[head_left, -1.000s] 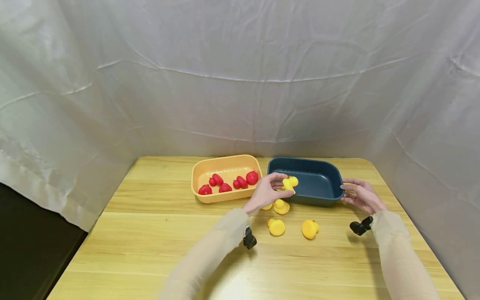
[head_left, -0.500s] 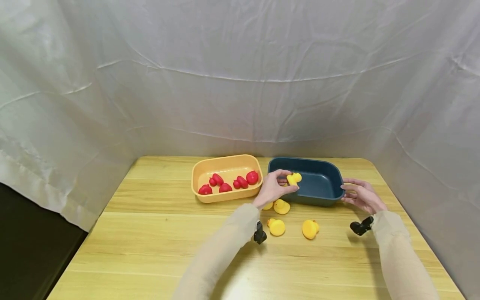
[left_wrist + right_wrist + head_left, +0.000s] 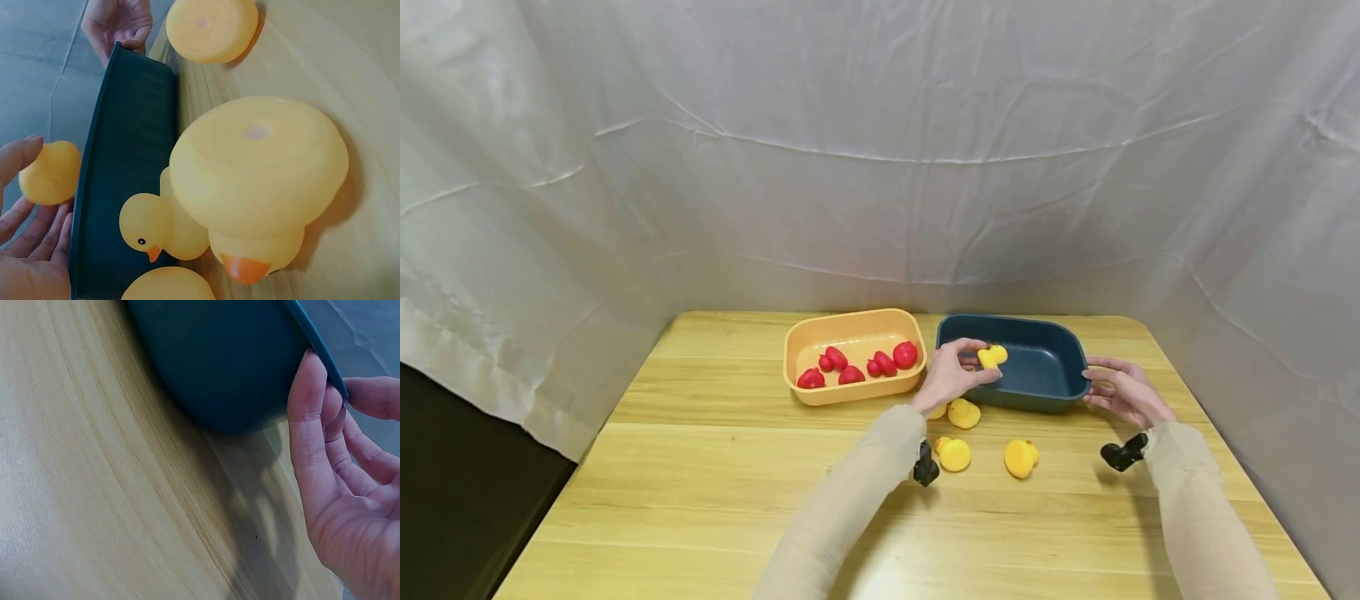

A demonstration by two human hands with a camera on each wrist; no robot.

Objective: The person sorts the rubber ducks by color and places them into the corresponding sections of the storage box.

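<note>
In the head view my left hand (image 3: 951,375) pinches a yellow rubber duck (image 3: 992,357) between thumb and fingers, above the left part of the dark blue bin (image 3: 1054,396). The left wrist view shows this duck (image 3: 53,172) just past the bin's rim. My right hand (image 3: 1123,393) holds the bin's right end by the rim. Seen from the right wrist, thumb and fingers meet the bin edge (image 3: 319,347). Several more ducks lie in front of the bin, including an upright duck (image 3: 963,414), a tipped duck (image 3: 955,455) and another tipped duck (image 3: 1020,458).
Left of the blue bin stands an orange bin (image 3: 853,396) with several red toys (image 3: 850,375) inside. Both stand near the back of the wooden table (image 3: 685,467). A pale curtain (image 3: 880,208) hangs behind and at the sides.
My left hand has moved a little to the right with the duck, further over the blue bin. The right hand and the bins stay nearly where they were.
</note>
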